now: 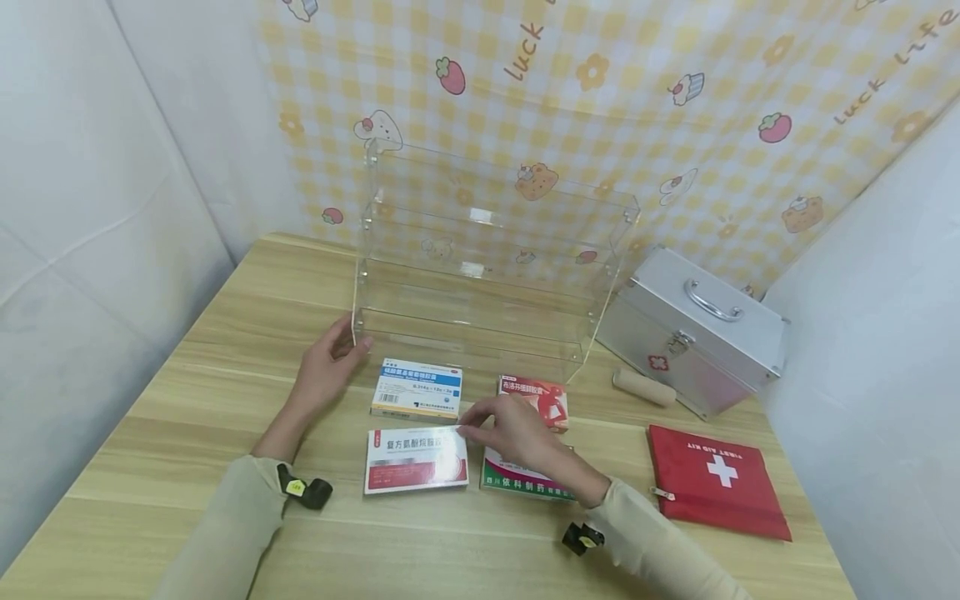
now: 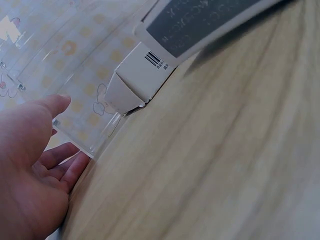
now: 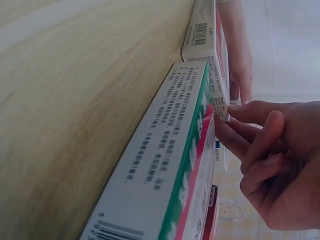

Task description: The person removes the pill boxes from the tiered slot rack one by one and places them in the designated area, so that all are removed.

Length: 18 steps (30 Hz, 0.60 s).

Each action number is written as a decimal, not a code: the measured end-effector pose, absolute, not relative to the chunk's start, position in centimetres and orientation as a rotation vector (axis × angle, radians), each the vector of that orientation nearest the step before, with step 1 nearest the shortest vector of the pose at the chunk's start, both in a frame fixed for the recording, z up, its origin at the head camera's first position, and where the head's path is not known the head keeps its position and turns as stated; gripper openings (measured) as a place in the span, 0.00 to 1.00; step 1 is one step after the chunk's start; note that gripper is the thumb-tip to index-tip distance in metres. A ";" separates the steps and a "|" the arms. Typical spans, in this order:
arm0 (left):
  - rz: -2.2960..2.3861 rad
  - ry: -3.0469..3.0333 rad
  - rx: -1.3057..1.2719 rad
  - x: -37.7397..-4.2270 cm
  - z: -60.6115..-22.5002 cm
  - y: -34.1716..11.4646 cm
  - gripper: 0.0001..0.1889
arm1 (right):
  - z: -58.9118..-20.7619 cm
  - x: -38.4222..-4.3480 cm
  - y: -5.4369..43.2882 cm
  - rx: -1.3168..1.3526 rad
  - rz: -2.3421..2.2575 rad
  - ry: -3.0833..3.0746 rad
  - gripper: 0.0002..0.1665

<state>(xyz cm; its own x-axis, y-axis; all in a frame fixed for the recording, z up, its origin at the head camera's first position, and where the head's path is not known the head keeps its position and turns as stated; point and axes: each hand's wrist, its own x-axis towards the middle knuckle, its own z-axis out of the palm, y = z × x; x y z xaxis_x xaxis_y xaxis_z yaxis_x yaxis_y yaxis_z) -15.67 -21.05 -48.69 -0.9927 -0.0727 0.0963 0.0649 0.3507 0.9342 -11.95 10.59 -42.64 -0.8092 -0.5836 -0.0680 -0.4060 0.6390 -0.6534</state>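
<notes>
A clear acrylic tiered rack point(image 1: 480, 321) stands on the table. My left hand point(image 1: 327, 367) holds the lower left corner of its side panel, thumb on one side and curled fingers point(image 2: 75, 167) on the other. My right hand point(image 1: 521, 433) pinches the upper right corner of a white and red medicine box point(image 1: 416, 473) between thumb and finger; this box lies flat. Behind it lies a blue and white medicine box point(image 1: 416, 387). Under my right hand and forearm are a green and white medicine box point(image 3: 165, 125) and a red medicine box point(image 1: 551, 400), both partly covered.
At the right, a silver case point(image 1: 697, 325) with a handle stands behind a tan roll point(image 1: 643, 387) and a red first aid pouch point(image 1: 712, 492). A yellow checked cloth point(image 1: 570, 108) hangs behind the rack. White curtains flank the wooden table point(image 1: 217, 367).
</notes>
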 end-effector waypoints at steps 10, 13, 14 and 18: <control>-1.732 -2.497 0.021 -15.6 -48.8 -21.0 0.36 | -42.8 -10.4 10.2 -1.010 -0.724 2.860 0.11; -1.740 -2.490 0.014 -15.6 -48.8 -21.0 0.36 | -42.6 -9.1 10.0 -1.247 -0.580 3.001 0.11; -1.741 -2.486 0.014 -15.6 -48.8 -21.0 0.36 | -42.6 -8.7 9.9 -1.310 -0.555 3.021 0.11; -1.744 -2.477 0.005 -15.6 -48.9 -21.0 0.36 | -42.6 -7.2 10.4 -1.353 -0.619 3.015 0.08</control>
<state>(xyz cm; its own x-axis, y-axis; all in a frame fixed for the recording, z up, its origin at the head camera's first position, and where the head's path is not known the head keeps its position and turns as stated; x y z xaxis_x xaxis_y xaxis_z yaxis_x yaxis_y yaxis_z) -15.64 -21.02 -48.88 -0.9937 -0.0674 0.0897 0.0617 0.3392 0.9387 -7.17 10.39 -42.65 -0.6556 -0.6731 0.3422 -0.7535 0.6129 -0.2380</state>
